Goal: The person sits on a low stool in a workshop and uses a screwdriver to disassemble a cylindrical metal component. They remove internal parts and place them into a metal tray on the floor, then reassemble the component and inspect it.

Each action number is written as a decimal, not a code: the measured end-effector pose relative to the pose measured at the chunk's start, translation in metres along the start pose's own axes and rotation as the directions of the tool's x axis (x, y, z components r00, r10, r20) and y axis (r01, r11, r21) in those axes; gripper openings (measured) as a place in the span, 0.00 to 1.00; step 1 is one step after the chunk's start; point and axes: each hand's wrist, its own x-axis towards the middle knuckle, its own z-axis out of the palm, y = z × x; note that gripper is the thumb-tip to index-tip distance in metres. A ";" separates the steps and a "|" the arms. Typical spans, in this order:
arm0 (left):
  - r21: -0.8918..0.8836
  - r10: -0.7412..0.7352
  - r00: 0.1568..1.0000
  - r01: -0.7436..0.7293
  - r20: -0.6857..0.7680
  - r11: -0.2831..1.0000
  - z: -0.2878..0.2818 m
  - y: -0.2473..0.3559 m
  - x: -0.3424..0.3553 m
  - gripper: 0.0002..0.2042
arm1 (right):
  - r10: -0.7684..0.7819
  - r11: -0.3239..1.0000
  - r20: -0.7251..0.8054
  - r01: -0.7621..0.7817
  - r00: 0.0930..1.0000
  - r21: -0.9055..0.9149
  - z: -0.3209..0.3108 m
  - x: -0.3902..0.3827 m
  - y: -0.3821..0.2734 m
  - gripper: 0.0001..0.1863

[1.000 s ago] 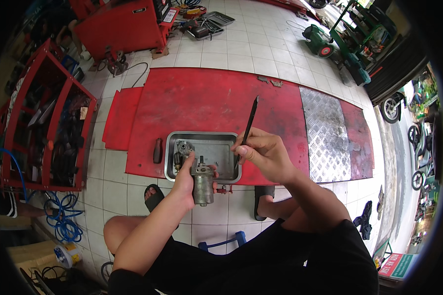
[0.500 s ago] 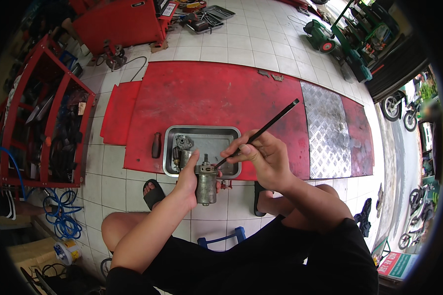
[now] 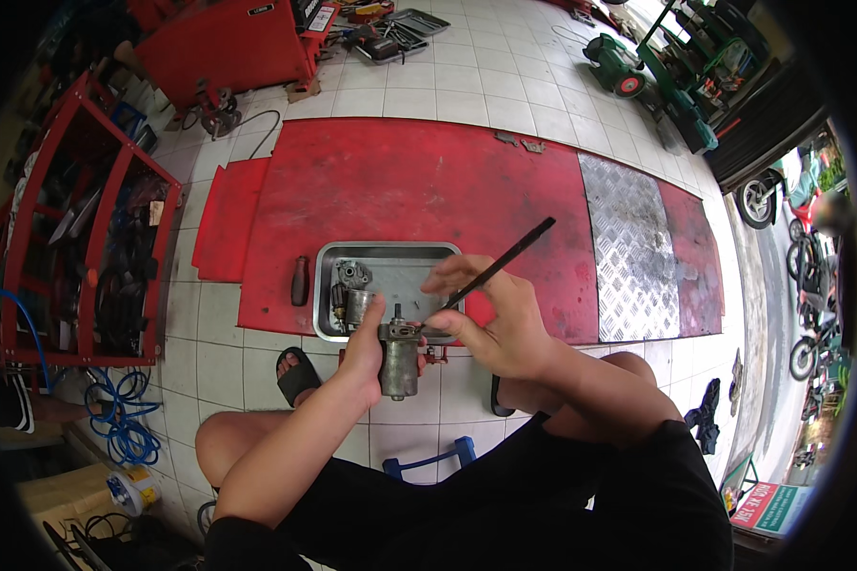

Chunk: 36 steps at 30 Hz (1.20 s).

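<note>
Metal cylinder (image 3: 399,371) lies gripped in left hand (image 3: 361,352); right hand (image 3: 501,328) holds black rod (image 3: 516,249).

Free passage over red platform (image 3: 400,181) beyond metal tray (image 3: 390,245), brown handle (image 3: 300,283) at left, metal cylinder (image 3: 400,369) obstructing near edge

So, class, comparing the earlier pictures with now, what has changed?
The black stick in the right hand has tipped from steep to a wider rightward slant, its lower end brought left, near the top of the metal cylinder. Nothing was picked up or let go. The left hand still holds the cylinder; the tray stayed put.
</note>
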 end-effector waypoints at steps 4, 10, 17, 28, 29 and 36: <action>-0.022 -0.043 0.999 0.043 0.018 0.999 -0.001 -0.001 0.003 0.33 | 0.018 0.978 0.021 -0.022 1.000 0.207 -0.003 0.006 -0.012 0.22; -0.003 -0.040 0.997 0.041 0.071 0.999 -0.004 -0.002 0.003 0.34 | -0.003 0.999 0.049 0.004 0.999 -0.033 -0.011 -0.004 -0.002 0.19; -0.022 -0.045 0.999 0.045 0.021 0.999 -0.001 -0.001 0.003 0.33 | 0.091 0.987 0.007 -0.092 0.996 0.135 -0.008 0.002 -0.016 0.14; 0.022 0.011 1.000 -0.012 0.017 1.000 -0.002 0.000 0.001 0.34 | -0.002 0.997 0.057 -0.003 0.998 0.071 -0.001 0.000 -0.005 0.14; 0.021 -0.005 1.000 0.004 0.017 1.000 -0.002 0.000 0.001 0.35 | 0.040 0.998 0.145 -0.047 0.989 0.046 -0.006 -0.003 -0.003 0.15; 0.004 -0.020 1.000 0.020 0.021 1.000 -0.003 0.001 0.001 0.34 | 0.100 0.992 0.055 -0.104 0.993 0.076 -0.007 0.007 -0.022 0.12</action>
